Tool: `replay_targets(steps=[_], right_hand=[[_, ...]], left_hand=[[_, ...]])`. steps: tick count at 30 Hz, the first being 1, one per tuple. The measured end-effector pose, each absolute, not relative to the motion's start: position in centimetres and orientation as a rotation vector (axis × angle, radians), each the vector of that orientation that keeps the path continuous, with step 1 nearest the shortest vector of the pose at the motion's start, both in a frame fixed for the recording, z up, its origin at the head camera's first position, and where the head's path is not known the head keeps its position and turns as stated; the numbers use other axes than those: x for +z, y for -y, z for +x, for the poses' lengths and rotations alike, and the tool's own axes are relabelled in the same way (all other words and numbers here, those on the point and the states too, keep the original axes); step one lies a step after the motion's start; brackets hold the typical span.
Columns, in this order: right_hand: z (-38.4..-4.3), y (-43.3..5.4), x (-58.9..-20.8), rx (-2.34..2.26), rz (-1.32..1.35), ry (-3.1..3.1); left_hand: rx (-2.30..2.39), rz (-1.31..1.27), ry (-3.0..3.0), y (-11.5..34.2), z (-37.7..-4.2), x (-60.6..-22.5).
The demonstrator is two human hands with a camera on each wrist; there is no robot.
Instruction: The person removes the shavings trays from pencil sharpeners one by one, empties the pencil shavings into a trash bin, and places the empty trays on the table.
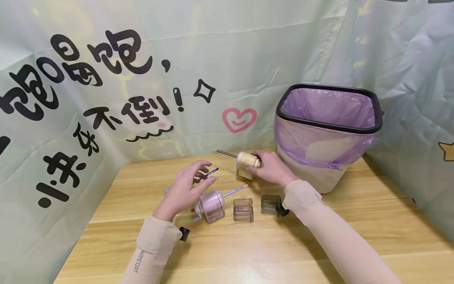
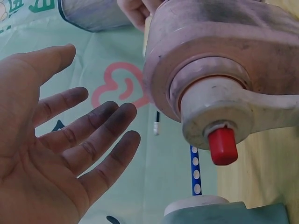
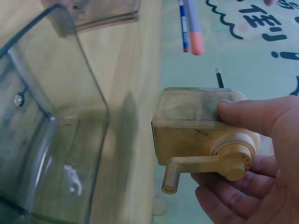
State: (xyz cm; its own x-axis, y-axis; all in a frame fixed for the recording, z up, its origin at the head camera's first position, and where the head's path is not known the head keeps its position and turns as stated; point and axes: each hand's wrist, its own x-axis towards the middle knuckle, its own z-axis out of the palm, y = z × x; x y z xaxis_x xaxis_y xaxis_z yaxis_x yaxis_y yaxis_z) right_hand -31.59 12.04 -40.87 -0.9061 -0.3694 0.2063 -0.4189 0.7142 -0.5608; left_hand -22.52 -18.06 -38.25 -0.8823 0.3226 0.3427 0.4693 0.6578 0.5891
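Note:
My right hand (image 1: 271, 167) holds a cream-yellow crank pencil sharpener (image 1: 248, 161), thumb on one side and fingers curled round the other. A black pencil (image 1: 227, 153) sticks out of its far end; its crank (image 3: 196, 164) faces the right wrist camera. My left hand (image 1: 184, 185) hovers with loosely spread fingers beside a pink crank sharpener (image 1: 214, 209), holding nothing. In that pink sharpener sits a purple pencil (image 1: 235, 190) with a pink tip. A green sharpener (image 2: 229, 215) with a blue dotted pencil (image 2: 195, 172) is mostly hidden behind the left hand in the head view.
Two clear smoky plastic drawers (image 1: 243, 213) (image 1: 269, 204) sit on the wooden table (image 1: 227, 248) near the right forearm. At the back right stands a bin (image 1: 312, 169) with a purple liner and black rim. Printed cloth hangs behind and beside the table.

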Motion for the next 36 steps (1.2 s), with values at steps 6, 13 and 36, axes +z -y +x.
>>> replay_targets(steps=[6, 13, 36], right_hand=[[-30.9, -12.6, -40.3, 0.957, 0.624, 2.788], [-29.7, -13.3, -39.5, 1.01, 0.581, 2.742], [-24.5, -14.8, -37.3, 1.1, 0.62, 2.579]], left_hand=[[-1.039, -0.655, 2.67, 18.0, -22.5, -38.2], [-1.048, -0.669, 2.672, 18.0, -22.5, -38.3], [-0.996, -0.781, 2.624, 17.4, -22.1, -38.2]])
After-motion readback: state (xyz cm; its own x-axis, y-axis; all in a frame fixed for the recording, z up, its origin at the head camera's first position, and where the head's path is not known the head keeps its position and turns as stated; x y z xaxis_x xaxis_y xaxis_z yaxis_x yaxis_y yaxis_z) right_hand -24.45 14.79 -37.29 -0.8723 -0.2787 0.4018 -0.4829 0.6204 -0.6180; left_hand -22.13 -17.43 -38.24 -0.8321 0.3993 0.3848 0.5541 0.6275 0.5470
